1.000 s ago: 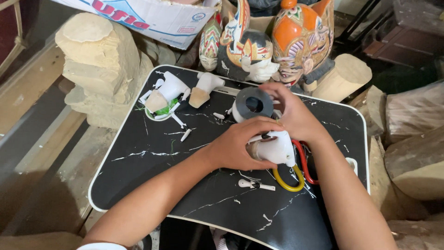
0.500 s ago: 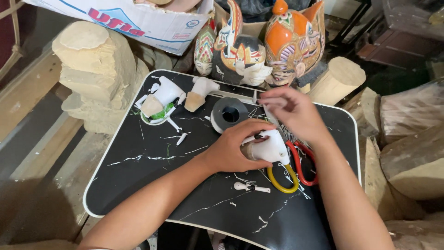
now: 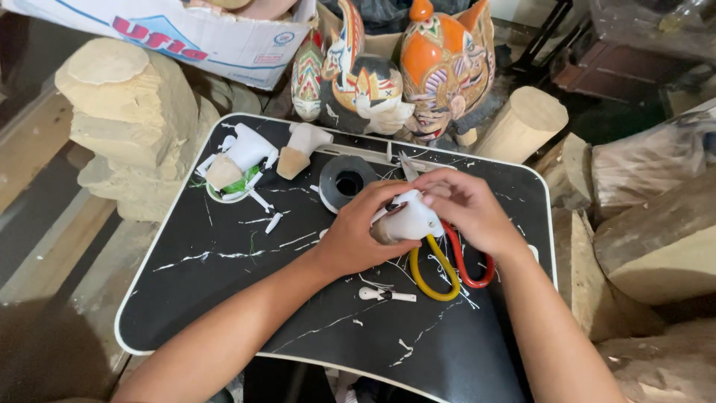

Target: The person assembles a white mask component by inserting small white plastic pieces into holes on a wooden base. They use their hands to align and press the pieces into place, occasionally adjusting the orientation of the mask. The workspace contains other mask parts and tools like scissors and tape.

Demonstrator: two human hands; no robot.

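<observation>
The left hand [image 3: 358,235] is wrapping its fingers around a small white carved piece [image 3: 410,220], gripping it from the left and underneath, while the right hand [image 3: 466,205] is pinching its upper end between fingertips and thumb. The piece is sitting between the two hands, just above the black tray [image 3: 224,276]. It is looking smooth and white-painted, rounded, with a bare brownish end showing at the lower left. Directly below it, scissors with yellow and red loops [image 3: 447,265] are lying on the tray. A roll of dark tape [image 3: 347,181] is lying just beyond the left hand. Farther left, two more white pieces [image 3: 242,153] are resting near the tray's corner. Painted masks [image 3: 440,67] are standing behind the tray.
</observation>
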